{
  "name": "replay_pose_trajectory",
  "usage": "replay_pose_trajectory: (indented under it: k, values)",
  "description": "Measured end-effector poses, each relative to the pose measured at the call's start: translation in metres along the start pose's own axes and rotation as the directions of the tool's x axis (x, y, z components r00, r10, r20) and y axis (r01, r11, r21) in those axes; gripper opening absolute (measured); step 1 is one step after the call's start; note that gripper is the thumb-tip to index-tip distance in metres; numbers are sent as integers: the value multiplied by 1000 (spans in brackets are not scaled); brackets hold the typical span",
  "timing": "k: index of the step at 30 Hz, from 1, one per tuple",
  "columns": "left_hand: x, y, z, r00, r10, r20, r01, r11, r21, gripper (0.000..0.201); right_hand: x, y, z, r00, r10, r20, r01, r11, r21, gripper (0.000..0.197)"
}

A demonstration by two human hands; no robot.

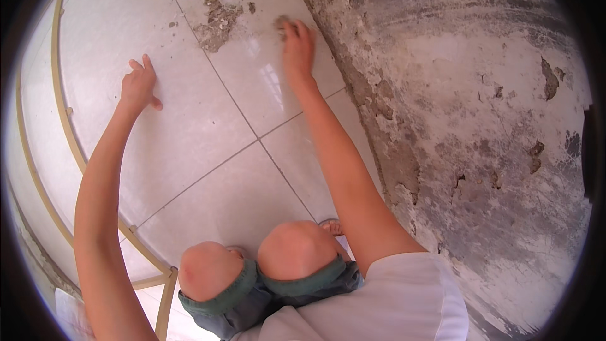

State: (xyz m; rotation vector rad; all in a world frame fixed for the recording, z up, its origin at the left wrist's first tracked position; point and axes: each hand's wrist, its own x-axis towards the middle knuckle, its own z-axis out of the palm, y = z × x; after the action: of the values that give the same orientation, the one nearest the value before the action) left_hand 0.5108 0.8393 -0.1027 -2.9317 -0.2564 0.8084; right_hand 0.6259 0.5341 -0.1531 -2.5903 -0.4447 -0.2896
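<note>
My right hand reaches far out over the tiled floor, near the foot of the wall. Its fingers are closed on a small grey-brown lump; motion blur hides exactly what it is. Left of that hand, a patch of crumbled plaster debris lies across a tile joint. My left hand hangs over the tiles further left and nearer, fingers apart and nothing in it. Whether it touches the floor I cannot tell.
On the right rises a stained wall with peeling plaster and a rough, broken lower edge. A thin light wooden frame runs along the left. My bent knees are at the bottom. Small crumbs dot the tiles around the debris.
</note>
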Motion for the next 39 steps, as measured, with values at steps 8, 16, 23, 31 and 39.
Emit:
replay_pose_trajectory:
  k: [8,16,23,31,39]
  values:
    - [-3,-7,-2,1000,-9,-3,9,999,39,122,-66,-40,-55,979,-176,-99,195,953,231,29]
    - [-2,-7,1,999,-25,37,25,1000,10,121,-155,6,-107,466,762,450,-834,208,511,16]
    - [-3,-5,0,1000,-19,-1,19,1000,13,121,-117,77,-92,301,843,445,-241,-384,891,24]
    - [4,-5,5,1000,-21,6,21,1000,-11,122,-138,121,-79,466,744,480,-239,-416,877,21]
    - [0,-7,6,998,-52,34,52,999,1,122,-163,16,-118,515,762,392,-739,164,653,12]
